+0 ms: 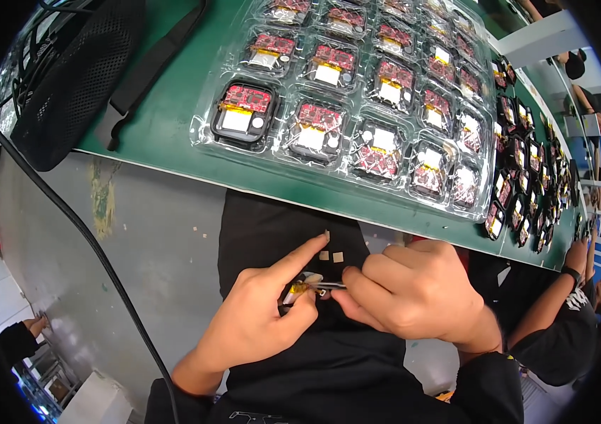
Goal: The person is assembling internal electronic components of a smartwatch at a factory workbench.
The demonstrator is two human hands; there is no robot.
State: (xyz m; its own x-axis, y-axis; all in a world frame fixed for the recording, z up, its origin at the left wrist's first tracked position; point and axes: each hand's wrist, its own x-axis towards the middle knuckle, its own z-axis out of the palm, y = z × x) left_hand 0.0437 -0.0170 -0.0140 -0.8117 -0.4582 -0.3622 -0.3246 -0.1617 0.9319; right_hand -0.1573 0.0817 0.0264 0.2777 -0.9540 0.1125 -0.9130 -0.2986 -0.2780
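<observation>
Over my lap, my left hand (262, 304) pinches a small silver battery with yellow tape (292, 292) between thumb and fingers. Its index finger is stretched out, with a tiny pale piece at the tip. My right hand (413, 293) is closed around thin metal tweezers (330, 285), whose tips reach to the battery at my left fingers. A small white connector (323, 292) shows just below the tweezers. Two small beige squares, the right one (338, 256) and the left one (324, 256), lie on the dark cloth of my lap (265, 226). My fingers hide most of the battery.
A clear plastic tray (205, 134) of black cases with red circuit boards sits on the green table (166, 166). More cases (519, 155) lie to its right. A black mesh bag (81, 78) and a cable (81, 219) are at left. A co-worker's arm (551, 297) is close on my right.
</observation>
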